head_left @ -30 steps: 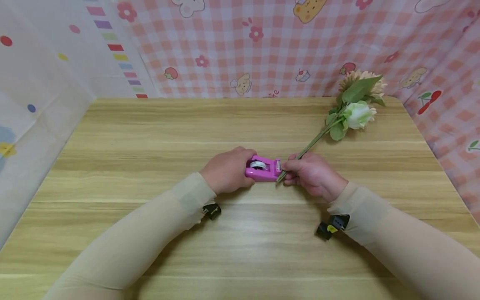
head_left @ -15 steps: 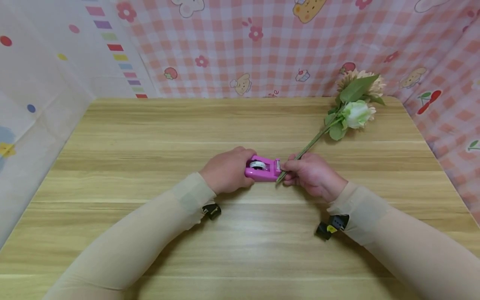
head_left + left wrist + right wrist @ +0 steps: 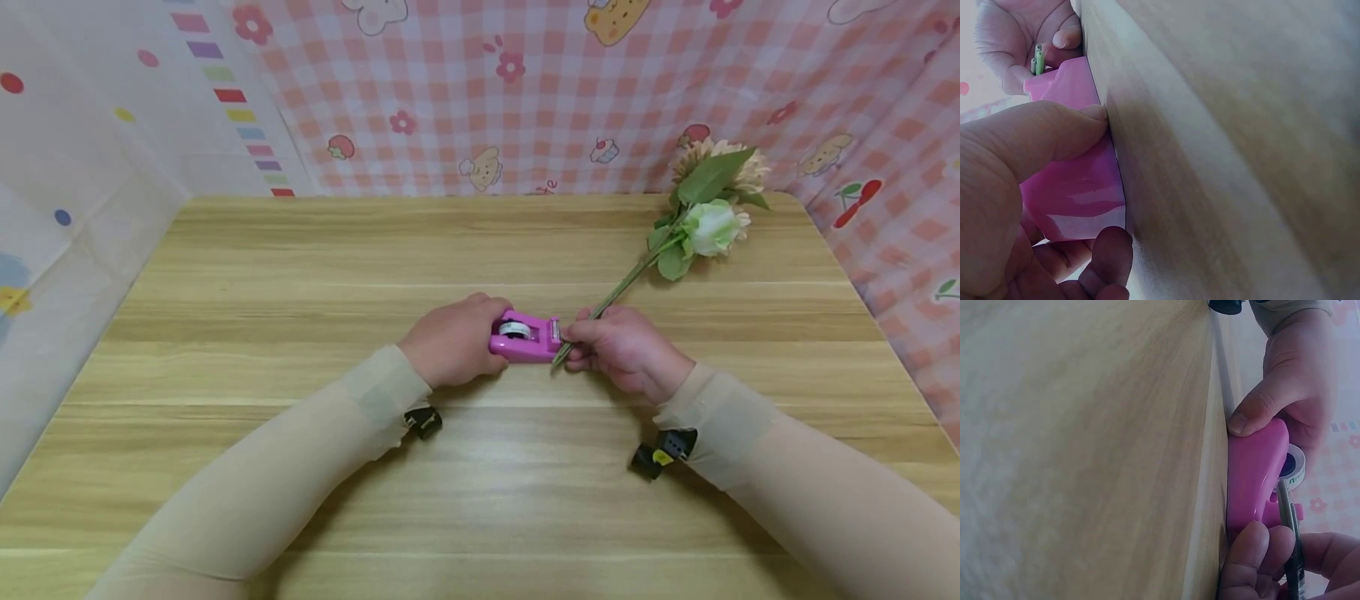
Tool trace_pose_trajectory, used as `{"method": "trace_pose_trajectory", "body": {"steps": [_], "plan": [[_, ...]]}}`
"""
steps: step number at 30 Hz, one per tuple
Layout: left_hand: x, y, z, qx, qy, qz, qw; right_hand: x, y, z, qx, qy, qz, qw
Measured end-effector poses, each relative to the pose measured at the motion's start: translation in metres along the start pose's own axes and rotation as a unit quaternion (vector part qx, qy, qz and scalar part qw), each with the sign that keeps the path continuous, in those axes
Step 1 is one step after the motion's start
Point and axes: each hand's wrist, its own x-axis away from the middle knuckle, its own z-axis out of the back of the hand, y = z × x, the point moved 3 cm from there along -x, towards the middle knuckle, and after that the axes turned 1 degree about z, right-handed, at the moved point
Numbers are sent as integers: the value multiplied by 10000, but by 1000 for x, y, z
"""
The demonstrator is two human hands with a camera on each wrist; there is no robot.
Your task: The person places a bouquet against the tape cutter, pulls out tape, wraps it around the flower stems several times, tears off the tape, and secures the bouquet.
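Note:
A pink tape dispenser (image 3: pixel 525 350) sits on the wooden table with a white roll of tape (image 3: pixel 515 330) in it. My left hand (image 3: pixel 459 340) grips its rear end, the thumb (image 3: pixel 1054 128) along the near side in the left wrist view. At the cutter end, my right hand (image 3: pixel 633 350) pinches the lower stems (image 3: pixel 618 287) of a small bunch of flowers, fingertips right at the dispenser. The stems slant up to a white-green rose (image 3: pixel 712 227) and pale peach blooms (image 3: pixel 750 172) with green leaves. In the right wrist view the stems (image 3: pixel 1291 544) cross beside the tape roll.
The wooden table (image 3: pixel 360 250) ends at a pink checked cloth (image 3: pixel 450 83) behind and on the right. White cloth (image 3: pixel 82 167) with coloured dots hangs on the left. A black wrist camera (image 3: pixel 424 422) is strapped by each forearm.
The flower heads have shifted very slightly to the left. Both hands keep the same hold on the tape dispenser and the stems.

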Motion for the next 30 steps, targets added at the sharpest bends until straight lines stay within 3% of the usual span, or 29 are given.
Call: {"method": "trace_pose_trajectory", "body": {"steps": [30], "plan": [[0, 0, 0, -22, 17, -6, 10000, 0, 1, 0, -10, -72, 33, 10000]]}}
